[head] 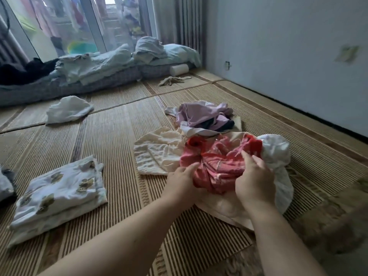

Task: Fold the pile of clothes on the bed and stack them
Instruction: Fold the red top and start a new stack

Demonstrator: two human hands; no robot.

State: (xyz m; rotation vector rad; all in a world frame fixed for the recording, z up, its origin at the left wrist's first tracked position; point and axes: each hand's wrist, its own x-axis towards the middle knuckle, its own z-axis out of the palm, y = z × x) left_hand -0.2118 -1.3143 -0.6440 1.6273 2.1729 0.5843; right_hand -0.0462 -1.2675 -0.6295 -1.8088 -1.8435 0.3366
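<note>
A crumpled pink and red garment [217, 162] lies on top of the clothes pile on the woven mat. My left hand [184, 179] grips its near left edge, and my right hand [253, 176] grips its near right side. Around it lie a cream garment [157, 152], a white one [277, 154] and a lilac one [201, 114] farther back. A folded white garment with a brown print [57, 194] sits at the left on the mat.
A loose white cloth [67, 109] lies on the mat [119, 136] farther left. Folded bedding [95, 66] and a mattress run along the back by the glass door. The wall [288, 46] stands close on the right. Something dark and grey [6, 182] lies at the left edge.
</note>
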